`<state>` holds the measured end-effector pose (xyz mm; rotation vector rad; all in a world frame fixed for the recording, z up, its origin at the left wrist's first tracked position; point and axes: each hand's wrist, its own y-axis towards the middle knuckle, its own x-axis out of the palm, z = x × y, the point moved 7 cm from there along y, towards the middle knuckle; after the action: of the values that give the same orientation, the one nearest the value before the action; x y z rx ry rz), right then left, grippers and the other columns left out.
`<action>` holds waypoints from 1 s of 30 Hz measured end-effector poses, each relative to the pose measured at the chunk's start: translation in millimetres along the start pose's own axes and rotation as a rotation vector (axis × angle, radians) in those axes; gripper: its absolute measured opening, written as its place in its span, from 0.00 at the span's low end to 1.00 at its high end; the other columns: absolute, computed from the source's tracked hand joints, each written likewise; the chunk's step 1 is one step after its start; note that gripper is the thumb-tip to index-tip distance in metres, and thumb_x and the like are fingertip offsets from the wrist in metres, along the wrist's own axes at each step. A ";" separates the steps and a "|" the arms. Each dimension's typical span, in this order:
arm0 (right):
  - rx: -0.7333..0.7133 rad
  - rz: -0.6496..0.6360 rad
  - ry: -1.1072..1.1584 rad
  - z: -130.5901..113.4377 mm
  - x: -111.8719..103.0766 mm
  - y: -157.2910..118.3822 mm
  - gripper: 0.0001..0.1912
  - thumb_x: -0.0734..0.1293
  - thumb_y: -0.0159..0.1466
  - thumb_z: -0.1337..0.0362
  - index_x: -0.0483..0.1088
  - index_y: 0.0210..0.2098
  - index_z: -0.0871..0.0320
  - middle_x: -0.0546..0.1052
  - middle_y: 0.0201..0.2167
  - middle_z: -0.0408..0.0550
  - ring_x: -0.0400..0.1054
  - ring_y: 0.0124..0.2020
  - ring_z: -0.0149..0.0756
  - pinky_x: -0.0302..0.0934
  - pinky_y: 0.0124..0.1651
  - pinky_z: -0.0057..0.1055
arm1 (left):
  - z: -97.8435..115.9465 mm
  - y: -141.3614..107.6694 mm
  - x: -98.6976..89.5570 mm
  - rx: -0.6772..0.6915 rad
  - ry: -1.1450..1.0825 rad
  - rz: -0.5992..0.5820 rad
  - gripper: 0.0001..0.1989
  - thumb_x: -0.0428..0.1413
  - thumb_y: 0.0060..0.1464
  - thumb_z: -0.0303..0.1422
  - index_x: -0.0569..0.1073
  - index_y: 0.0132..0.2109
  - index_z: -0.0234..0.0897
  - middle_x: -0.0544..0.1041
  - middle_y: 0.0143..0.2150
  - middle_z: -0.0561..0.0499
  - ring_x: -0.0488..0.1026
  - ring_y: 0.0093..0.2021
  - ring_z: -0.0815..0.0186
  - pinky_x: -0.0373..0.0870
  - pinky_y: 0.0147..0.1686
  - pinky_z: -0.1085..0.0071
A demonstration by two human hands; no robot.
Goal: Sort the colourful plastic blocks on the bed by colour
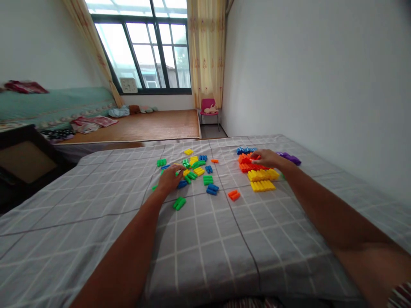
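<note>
My left hand reaches into loose green, yellow and blue pieces left of centre, its fingers bent near a yellow piece; whether it grips anything is unclear. At the right, my right hand has its fingertips closed at the orange pieces, on something I cannot make out. Yellow pieces lie in rows just nearer, with blue pieces behind the orange ones and purple pieces beyond my right wrist. Between my hands are blue pieces, green pieces and orange pieces.
A grey checked cloth covers the surface under the pieces. Farther back are a low platform, a pink chair with a soft toy, a window and curtains. A white wall stands to the right, and a dark wooden chair at the left.
</note>
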<state>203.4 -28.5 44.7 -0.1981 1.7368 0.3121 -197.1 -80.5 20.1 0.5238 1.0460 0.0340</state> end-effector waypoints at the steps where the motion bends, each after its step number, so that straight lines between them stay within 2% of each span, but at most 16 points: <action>1: 0.024 -0.015 -0.002 6.1 5.0 -2.5 0.11 0.68 0.57 0.62 0.76 0.39 0.57 0.79 0.38 0.47 0.73 0.38 0.37 0.63 0.37 0.27 | 3.9 -0.2 2.2 0.008 -0.010 -0.007 0.15 0.48 0.56 0.32 0.78 0.44 0.37 0.79 0.46 0.47 0.74 0.48 0.59 0.69 0.52 0.62; 6: 0.030 0.000 0.018 10.4 22.5 -7.3 0.10 0.67 0.58 0.60 0.76 0.37 0.57 0.79 0.37 0.48 0.72 0.36 0.37 0.62 0.36 0.27 | 9.3 -0.8 10.3 0.019 0.002 -0.062 0.15 0.49 0.56 0.33 0.78 0.44 0.39 0.79 0.46 0.48 0.74 0.48 0.59 0.69 0.52 0.62; 8: 0.011 0.028 -0.006 6.7 18.5 -8.8 0.12 0.66 0.60 0.57 0.76 0.37 0.57 0.79 0.37 0.49 0.72 0.36 0.38 0.62 0.36 0.29 | 2.5 3.7 1.4 -0.005 0.032 -0.064 0.15 0.49 0.55 0.32 0.79 0.44 0.39 0.79 0.47 0.48 0.74 0.49 0.59 0.68 0.53 0.63; 10: -0.036 0.102 -0.033 -4.4 7.5 -10.6 0.13 0.64 0.61 0.56 0.76 0.38 0.55 0.79 0.38 0.50 0.72 0.38 0.39 0.62 0.38 0.30 | -10.9 11.3 -17.2 -0.072 0.062 -0.036 0.15 0.50 0.54 0.31 0.79 0.45 0.38 0.79 0.47 0.48 0.74 0.49 0.60 0.68 0.53 0.65; 13: -0.161 0.157 0.012 -39.9 -2.9 -13.7 0.14 0.62 0.63 0.55 0.75 0.41 0.54 0.79 0.38 0.48 0.72 0.37 0.38 0.62 0.39 0.31 | -36.6 20.9 -47.2 -0.193 0.068 0.000 0.17 0.49 0.54 0.29 0.79 0.47 0.36 0.80 0.46 0.48 0.76 0.46 0.61 0.70 0.50 0.67; 15: -0.274 0.109 0.081 -73.6 2.2 -15.5 0.14 0.61 0.64 0.55 0.74 0.41 0.55 0.79 0.37 0.48 0.72 0.35 0.36 0.63 0.38 0.30 | -52.1 21.2 -53.0 -0.238 0.058 -0.059 0.18 0.49 0.53 0.29 0.78 0.47 0.34 0.81 0.45 0.48 0.76 0.44 0.62 0.71 0.47 0.69; 17: -0.376 0.045 0.132 -108.1 14.1 -16.4 0.13 0.61 0.64 0.57 0.73 0.41 0.56 0.79 0.37 0.48 0.72 0.35 0.35 0.63 0.37 0.29 | -64.1 14.8 -45.0 -0.246 0.060 -0.177 0.18 0.50 0.51 0.28 0.79 0.47 0.33 0.81 0.44 0.48 0.76 0.44 0.62 0.71 0.47 0.70; 19: -0.437 0.002 0.137 -137.6 29.0 -14.2 0.12 0.61 0.64 0.59 0.73 0.41 0.57 0.79 0.37 0.48 0.72 0.35 0.34 0.63 0.37 0.28 | -73.8 3.8 -35.1 -0.245 0.077 -0.225 0.19 0.51 0.50 0.27 0.78 0.48 0.34 0.80 0.45 0.48 0.76 0.45 0.62 0.70 0.48 0.70; 23: -0.507 -0.039 0.091 -185.1 55.5 -0.2 0.10 0.63 0.63 0.64 0.74 0.40 0.58 0.79 0.37 0.49 0.72 0.35 0.35 0.62 0.38 0.28 | -90.5 -18.7 -29.5 -0.261 0.117 -0.113 0.19 0.52 0.50 0.28 0.78 0.49 0.36 0.78 0.49 0.48 0.73 0.50 0.61 0.67 0.52 0.69; 26: -0.554 -0.047 0.069 -218.7 66.6 17.0 0.11 0.62 0.62 0.67 0.74 0.41 0.58 0.79 0.40 0.50 0.72 0.38 0.36 0.62 0.40 0.28 | -95.8 -28.8 -24.9 -0.206 0.130 -0.161 0.17 0.55 0.49 0.29 0.78 0.47 0.37 0.78 0.49 0.48 0.71 0.52 0.61 0.65 0.54 0.70; 30: -0.478 0.003 0.054 -251.8 70.4 51.9 0.15 0.61 0.62 0.71 0.74 0.45 0.58 0.78 0.44 0.51 0.72 0.44 0.38 0.62 0.46 0.29 | -102.8 -33.4 -29.8 -0.239 0.182 -0.167 0.17 0.58 0.50 0.33 0.78 0.48 0.39 0.76 0.49 0.46 0.74 0.47 0.61 0.68 0.50 0.69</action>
<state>-60.8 -56.0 22.6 -0.5530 1.6922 0.7288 -305.1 -77.2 -10.1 0.2181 1.2414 0.0591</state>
